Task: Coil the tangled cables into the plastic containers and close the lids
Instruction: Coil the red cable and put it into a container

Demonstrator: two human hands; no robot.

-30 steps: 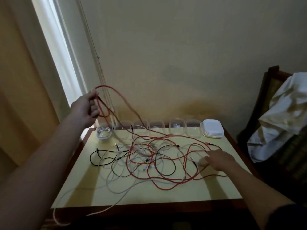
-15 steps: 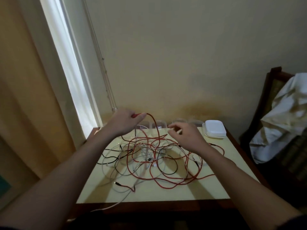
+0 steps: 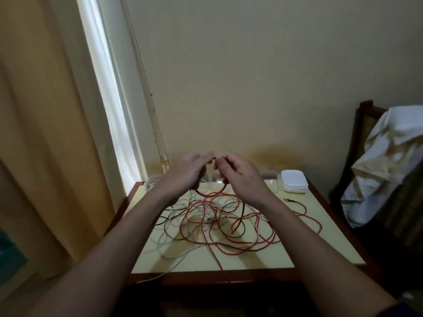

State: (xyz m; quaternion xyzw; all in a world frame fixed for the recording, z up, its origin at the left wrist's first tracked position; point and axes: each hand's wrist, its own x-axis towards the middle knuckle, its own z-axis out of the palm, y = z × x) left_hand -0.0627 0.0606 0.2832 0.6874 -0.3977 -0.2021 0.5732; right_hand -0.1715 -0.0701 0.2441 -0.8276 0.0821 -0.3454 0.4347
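A tangle of red, white and black cables point(image 3: 219, 223) lies spread over the pale yellow table point(image 3: 320, 243). My left hand point(image 3: 187, 172) and my right hand point(image 3: 240, 175) are raised together above the far part of the table. Both pinch the same red cable point(image 3: 212, 194), which hangs in a small loop below my fingers. Clear plastic containers point(image 3: 152, 183) stand in a row along the wall, mostly hidden behind my hands; the leftmost holds a coiled white cable. A stack of white lids point(image 3: 294, 184) sits at the far right corner.
A wooden chair point(image 3: 364, 133) draped with white cloth point(image 3: 389, 161) stands right of the table. A curtain point(image 3: 45, 133) and a bright window strip are at the left. A white cable point(image 3: 155, 276) hangs over the table's front edge.
My hands have come together above the table's far side, both now on the red cable, and a small loop has formed. The red cable's end has slid off the near side of the table.
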